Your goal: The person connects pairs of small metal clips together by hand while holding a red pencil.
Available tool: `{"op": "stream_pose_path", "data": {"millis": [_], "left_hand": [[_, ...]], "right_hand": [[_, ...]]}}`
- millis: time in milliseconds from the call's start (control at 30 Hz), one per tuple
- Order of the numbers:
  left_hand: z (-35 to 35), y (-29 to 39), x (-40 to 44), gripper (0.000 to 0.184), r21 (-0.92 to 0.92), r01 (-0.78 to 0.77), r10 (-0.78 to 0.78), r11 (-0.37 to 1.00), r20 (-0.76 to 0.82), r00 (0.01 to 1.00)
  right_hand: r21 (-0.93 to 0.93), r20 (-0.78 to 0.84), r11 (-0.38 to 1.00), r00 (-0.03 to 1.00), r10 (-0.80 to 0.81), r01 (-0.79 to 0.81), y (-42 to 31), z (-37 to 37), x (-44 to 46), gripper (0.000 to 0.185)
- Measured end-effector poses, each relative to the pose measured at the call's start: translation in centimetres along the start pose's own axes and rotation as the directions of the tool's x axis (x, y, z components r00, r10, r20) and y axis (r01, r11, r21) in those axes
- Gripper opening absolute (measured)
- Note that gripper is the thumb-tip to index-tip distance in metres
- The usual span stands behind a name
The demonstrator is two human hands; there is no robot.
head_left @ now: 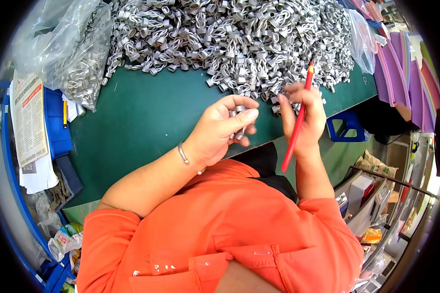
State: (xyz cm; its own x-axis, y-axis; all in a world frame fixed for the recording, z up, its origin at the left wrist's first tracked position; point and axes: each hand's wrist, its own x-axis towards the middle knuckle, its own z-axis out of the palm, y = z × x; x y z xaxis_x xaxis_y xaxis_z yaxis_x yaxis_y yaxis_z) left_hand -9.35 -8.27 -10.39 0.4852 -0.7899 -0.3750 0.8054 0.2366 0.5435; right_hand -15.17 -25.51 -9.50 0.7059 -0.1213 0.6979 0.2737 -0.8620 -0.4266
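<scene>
- The left hand (211, 131) was closed on a few links (240, 110), pinched between the thumb and curled fingers above the table's near edge.
- The right hand (305, 117) held a red pencil (298, 121) lodged between its fingers.
- The pencil's long axis ran mostly from near to far, tilting slightly right at the far end; its yellow-and-red tip pointed toward the pile, its other end back toward the person's body.
- The right fingertips were bent close to links at the pile's near fringe; whether they gripped one could not be told.
- A bracelet (183, 153) circled the left wrist.
- The pile (230, 44) of grey metal links spread along the far part of the green table (132, 127).
- A clear bag (80, 73) with more links lay at the table's far left corner.
- Papers (29, 117) lay off the left edge, purple sheets (395, 73) by the right edge.
- A blue stool (347, 127) stood beyond the near edge, on the right.
</scene>
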Motion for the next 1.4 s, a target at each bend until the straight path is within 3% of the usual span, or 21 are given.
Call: {"op": "stream_pose_path", "data": {"millis": [100,167,333,400,433,567,600,700,800,833,867,933,967,1000,1067,1133,1200,1333,1367,1400], "left_hand": [[-0.5,-0.3,0.1,0.016,0.087,-0.072,0.068,0.994,0.043,0.997],[-0.3,-0.3,0.0,0.015,0.139,-0.099,0.103,0.985,-0.02,0.995],[-0.5,-0.3,0.1,0.013,0.122,-0.109,0.115,0.987,-0.043,0.992],[-0.4,-0.2,0.2,0.013,0.12,-0.124,0.129,0.985,-0.031,0.991],[-0.3,-0.3,0.2,0.015,0.124,-0.126,0.131,0.984,-0.032,0.991],[-0.1,-0.4,0.5,0.026,0.161,-0.147,0.153,0.976,-0.023,0.988],[-0.2,-0.4,0.4,0.027,0.168,-0.131,0.137,0.977,-0.024,0.99],[-0.5,-0.2,0.5,0.026,0.134,-0.111,0.113,0.985,-0.008,0.994],[-0.5,-0.3,0.4,0.025,0.139,-0.13,0.135,0.982,-0.021,0.991],[-0.5,-0.4,0.4,0.024,0.148,-0.16,0.166,0.976,-0.029,0.986],[-0.4,-0.3,0.3,0.024,0.149,-0.158,0.165,0.976,-0.029,0.986],[-0.2,-0.2,0.0,0.023,0.379,-0.256,0.286,0.889,-0.025,0.958],[-0.2,-0.3,0.0,0.023,0.378,-0.255,0.285,0.89,-0.027,0.958],[-0.2,-0.4,-0.1,0.022,0.446,-0.343,0.367,0.827,0.033,0.929],[-0.1,-0.5,-0.1,0.022,0.504,-0.426,0.44,0.752,0.098,0.893],[0.2,-0.5,-0.4,0.024,0.486,-0.47,0.477,0.737,0.118,0.871],[-0.2,-0.7,-0.3,0.025,0.459,-0.461,0.468,0.759,0.107,0.877],[-0.2,-0.5,-0.2,0.026,0.433,-0.433,0.441,0.79,0.088,0.893],[-0.1,-0.5,-0.2,0.026,0.432,-0.433,0.441,0.791,0.089,0.893],[-0.1,-0.4,-0.1,0.025,0.343,-0.374,0.382,0.862,0.046,0.923]], "right_hand": [[-0.104,0.092,0.994,0.995,-0.028,0.038,0.7,0.6,1.0,0.034],[-0.186,0.169,0.982,0.986,-0.003,0.035,0.7,1.2,1.1,0.035],[-0.222,0.132,0.973,0.991,-0.033,0.062,0.7,1.6,1.2,0.03],[-0.082,-0.011,0.997,1.0,0.007,-0.008,0.8,1.5,1.0,0.027],[-0.057,-0.062,0.998,0.997,-0.035,0.032,0.8,1.4,1.2,0.026],[0.272,-0.106,0.96,0.989,0.105,-0.072,0.0,1.2,0.1,0.022],[0.456,-0.037,0.879,0.983,0.178,-0.142,-0.4,1.2,-0.8,0.021],[0.429,-0.017,0.903,1.0,0.015,-0.007,-1.0,1.5,-0.7,0.02],[0.512,0.026,0.859,0.999,-0.037,0.018,-1.0,1.5,-0.7,0.02],[0.549,0.074,0.836,0.997,-0.022,-0.022,-1.0,1.3,-0.6,0.021],[0.585,0.114,0.79,0.983,0.146,-0.186,-1.4,1.0,-1.2,0.02],[0.705,0.167,0.569,0.879,0.446,-0.423,-1.7,1.2,-1.3,0.018],[0.676,0.274,0.529,0.841,0.466,-0.513,-2.0,0.6,-0.9,0.016],[0.674,0.276,0.528,0.84,0.467,-0.516,-1.7,0.3,-1.1,0.016],[0.713,0.505,0.293,0.756,0.416,-0.637,-1.0,-0.1,-1.6,0.016],[0.781,0.491,0.231,0.799,0.347,-0.58,-0.4,0.5,-2.2,0.019],[0.865,0.354,0.231,0.869,0.346,-0.445,-0.6,1.2,-2.3,0.023],[0.867,0.252,0.326,0.895,0.367,-0.378,-1.3,1.0,-2.2,0.034],[0.837,0.211,0.424,0.919,0.333,-0.346,-1.3,0.9,-2.4,0.038],[0.836,0.21,0.427,0.919,0.334,-0.346,-1.4,0.8,-2.3,0.038]]}}
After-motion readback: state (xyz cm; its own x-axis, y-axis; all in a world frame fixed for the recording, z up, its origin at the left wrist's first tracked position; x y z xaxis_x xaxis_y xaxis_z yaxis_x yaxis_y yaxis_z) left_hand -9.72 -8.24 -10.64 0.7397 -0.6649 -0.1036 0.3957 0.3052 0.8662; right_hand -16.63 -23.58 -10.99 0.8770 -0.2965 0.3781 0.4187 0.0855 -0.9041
